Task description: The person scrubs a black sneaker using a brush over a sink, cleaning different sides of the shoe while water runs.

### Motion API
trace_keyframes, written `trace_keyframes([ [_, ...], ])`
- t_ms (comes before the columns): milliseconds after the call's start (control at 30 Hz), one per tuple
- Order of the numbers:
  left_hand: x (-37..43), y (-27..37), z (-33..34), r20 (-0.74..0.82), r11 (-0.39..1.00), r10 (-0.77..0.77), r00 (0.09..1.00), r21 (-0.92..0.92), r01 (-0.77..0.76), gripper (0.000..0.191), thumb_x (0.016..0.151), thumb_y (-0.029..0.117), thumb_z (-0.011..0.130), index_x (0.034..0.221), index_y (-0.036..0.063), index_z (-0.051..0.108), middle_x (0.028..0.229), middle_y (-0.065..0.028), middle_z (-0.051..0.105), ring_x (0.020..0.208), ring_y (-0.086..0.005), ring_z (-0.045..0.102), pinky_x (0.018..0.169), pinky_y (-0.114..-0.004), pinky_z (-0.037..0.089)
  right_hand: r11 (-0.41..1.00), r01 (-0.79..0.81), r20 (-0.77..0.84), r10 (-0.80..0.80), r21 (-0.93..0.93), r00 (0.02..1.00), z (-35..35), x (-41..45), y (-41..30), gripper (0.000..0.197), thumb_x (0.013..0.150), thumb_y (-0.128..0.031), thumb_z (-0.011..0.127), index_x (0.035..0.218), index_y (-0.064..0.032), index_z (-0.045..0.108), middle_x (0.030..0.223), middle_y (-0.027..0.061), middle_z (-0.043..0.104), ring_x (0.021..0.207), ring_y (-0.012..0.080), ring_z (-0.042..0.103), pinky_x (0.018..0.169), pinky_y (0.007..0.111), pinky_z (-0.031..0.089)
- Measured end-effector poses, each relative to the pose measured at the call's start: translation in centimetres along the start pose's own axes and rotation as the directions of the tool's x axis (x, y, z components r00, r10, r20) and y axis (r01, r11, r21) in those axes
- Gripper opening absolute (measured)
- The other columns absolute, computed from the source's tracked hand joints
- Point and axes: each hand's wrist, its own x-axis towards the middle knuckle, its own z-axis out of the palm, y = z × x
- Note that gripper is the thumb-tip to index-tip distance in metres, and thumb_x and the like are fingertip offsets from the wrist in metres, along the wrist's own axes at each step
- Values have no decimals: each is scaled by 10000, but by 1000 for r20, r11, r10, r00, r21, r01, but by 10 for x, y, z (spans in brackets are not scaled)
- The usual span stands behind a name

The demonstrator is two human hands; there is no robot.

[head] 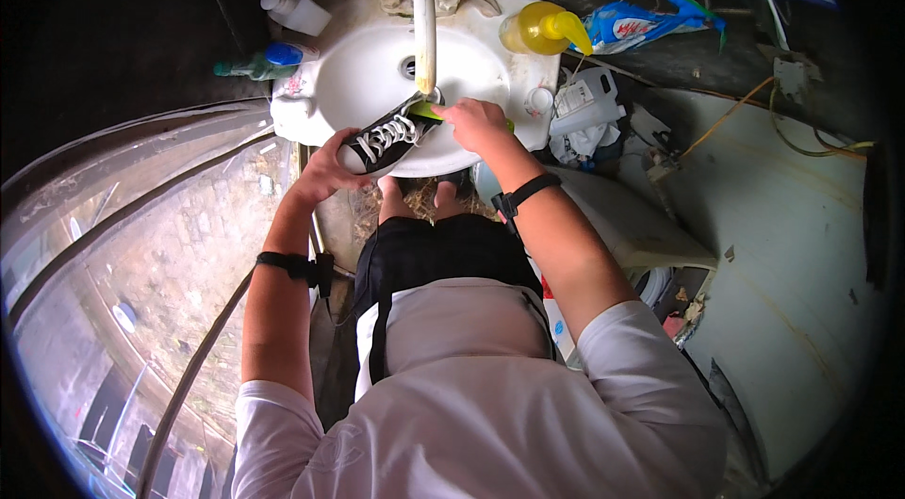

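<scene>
Over the front of a white ceramic washbasin point(339, 61), my left hand point(331, 167) grips the toe end of a black canvas sneaker point(387, 138) with white laces and a white toe cap. The shoe lies slanted, its heel end near the spout of the white faucet point(424, 32). My right hand point(475, 121) is closed around a green brush point(425, 110), with a finger stretched along it. The brush rests at the shoe's heel end; its bristles are hidden.
Along the basin's rim stand a yellow pump bottle point(541, 29), a white bottle point(295, 10) and a blue-capped container point(284, 54). A blue packet point(629, 25) lies behind right. A translucent jug point(587, 102) stands beside the basin, and a window point(198, 230) is at left.
</scene>
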Motion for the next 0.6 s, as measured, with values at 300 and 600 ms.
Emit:
trace_keyframes([
  [300,44,12,-16,75,792,-76,994,610,14,1064,542,320,983,1503,108,579,1325,-223,716,1295,-432,618,1129,-480,507,998,-10,53,13,-64,999,-10,-8,5,467,1008,-137,613,1415,-346,708,1117,87,769,1075,318,739,899,455,603],
  [600,62,41,32,37,529,267,963,830,-179,819,730,74,701,1536,113,566,1579,-159,552,1484,-426,408,1207,-586,379,997,75,95,-77,22,993,1,-19,6,474,974,-103,622,1388,-310,722,1132,87,768,1091,329,731,913,464,601],
])
